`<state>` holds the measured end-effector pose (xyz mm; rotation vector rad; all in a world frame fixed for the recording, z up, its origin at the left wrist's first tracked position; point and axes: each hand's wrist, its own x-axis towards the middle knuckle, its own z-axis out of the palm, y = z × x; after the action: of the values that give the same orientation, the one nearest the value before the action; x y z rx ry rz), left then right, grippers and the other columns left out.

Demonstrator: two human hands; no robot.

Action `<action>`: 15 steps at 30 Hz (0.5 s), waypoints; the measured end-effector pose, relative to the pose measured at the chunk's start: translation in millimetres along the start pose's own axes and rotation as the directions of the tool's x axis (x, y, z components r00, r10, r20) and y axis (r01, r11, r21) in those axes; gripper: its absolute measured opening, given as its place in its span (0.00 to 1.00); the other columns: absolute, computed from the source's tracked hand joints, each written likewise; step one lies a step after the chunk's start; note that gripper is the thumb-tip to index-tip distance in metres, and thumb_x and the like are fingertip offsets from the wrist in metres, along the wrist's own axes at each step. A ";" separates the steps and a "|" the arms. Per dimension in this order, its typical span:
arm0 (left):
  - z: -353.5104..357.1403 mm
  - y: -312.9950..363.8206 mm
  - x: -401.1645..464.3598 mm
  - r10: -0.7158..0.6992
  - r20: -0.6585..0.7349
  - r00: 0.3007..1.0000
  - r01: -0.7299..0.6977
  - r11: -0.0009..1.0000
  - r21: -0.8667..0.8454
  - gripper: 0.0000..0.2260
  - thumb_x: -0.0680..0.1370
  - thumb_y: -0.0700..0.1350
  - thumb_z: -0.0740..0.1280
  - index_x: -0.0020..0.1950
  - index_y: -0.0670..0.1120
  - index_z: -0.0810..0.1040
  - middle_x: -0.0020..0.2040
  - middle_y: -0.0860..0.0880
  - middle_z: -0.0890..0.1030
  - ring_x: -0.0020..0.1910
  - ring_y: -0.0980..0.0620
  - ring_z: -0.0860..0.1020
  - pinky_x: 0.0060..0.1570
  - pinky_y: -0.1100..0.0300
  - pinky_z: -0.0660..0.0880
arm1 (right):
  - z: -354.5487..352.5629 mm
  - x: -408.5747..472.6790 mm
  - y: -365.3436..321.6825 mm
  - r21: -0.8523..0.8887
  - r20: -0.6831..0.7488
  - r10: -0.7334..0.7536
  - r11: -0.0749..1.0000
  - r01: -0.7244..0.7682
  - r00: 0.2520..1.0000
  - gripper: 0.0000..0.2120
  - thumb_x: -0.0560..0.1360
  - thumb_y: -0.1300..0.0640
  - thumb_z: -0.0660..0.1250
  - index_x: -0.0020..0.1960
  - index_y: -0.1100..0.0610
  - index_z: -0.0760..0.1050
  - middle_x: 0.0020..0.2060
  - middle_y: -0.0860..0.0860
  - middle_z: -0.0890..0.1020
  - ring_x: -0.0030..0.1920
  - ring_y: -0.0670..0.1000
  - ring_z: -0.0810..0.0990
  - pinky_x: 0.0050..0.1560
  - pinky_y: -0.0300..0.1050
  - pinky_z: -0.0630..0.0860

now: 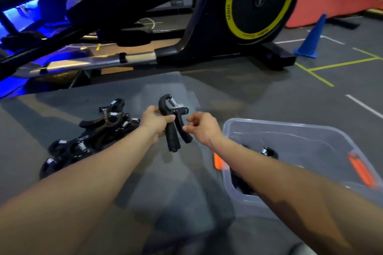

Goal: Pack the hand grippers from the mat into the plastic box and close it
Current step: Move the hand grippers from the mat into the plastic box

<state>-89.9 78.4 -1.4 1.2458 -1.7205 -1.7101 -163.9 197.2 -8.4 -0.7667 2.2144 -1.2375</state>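
Clear plastic box [290, 128] at 4 o'clock, few grippers inside, lid off. Left hand [154, 121] clamps a hand gripper [173, 128]; right hand [202, 125] loosely curled, empty. Pile [87, 136] at 9 o'clock on mat [145, 172] remains.

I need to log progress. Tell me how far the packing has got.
Done: at least one gripper lies in the open box; what else is inside cannot be made out. In hand: the left hand grips one gripper above the mat, with the right hand close beside its other handle, fingers curled. Left: a pile of grippers on the mat, then closing the box.
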 end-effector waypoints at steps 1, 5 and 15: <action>13.8 1.2 -6.9 -0.011 0.011 1.000 0.011 1.000 -0.016 0.12 0.73 0.34 0.70 0.45 0.46 0.69 0.44 0.44 0.77 0.42 0.45 0.77 0.36 0.55 0.77 | -8.4 -4.7 3.3 -0.010 0.016 -0.004 1.000 0.004 1.000 0.09 0.72 0.63 0.70 0.51 0.62 0.77 0.39 0.53 0.75 0.41 0.49 0.72 0.43 0.38 0.68; 69.2 5.9 -30.9 -0.038 0.105 0.994 0.048 0.995 -0.090 0.15 0.74 0.32 0.68 0.39 0.48 0.66 0.41 0.46 0.75 0.36 0.48 0.77 0.32 0.54 0.77 | -39.3 -18.2 17.1 -0.108 0.045 -0.033 0.993 0.038 0.998 0.10 0.70 0.59 0.73 0.35 0.56 0.72 0.31 0.49 0.72 0.33 0.49 0.69 0.35 0.39 0.66; 178.6 32.3 -80.6 -0.056 0.215 0.975 0.084 0.988 -0.126 0.14 0.75 0.33 0.67 0.55 0.42 0.66 0.52 0.41 0.76 0.40 0.47 0.78 0.27 0.55 0.79 | -145.2 -57.2 48.5 -0.374 -0.108 -0.061 0.927 0.016 0.992 0.12 0.67 0.59 0.73 0.49 0.56 0.76 0.50 0.56 0.81 0.49 0.58 0.81 0.44 0.46 0.76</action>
<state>-201.4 240.8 23.8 1.1117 -1.6598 -2.0275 -228.0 343.7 25.9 -0.9027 2.5849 -0.9061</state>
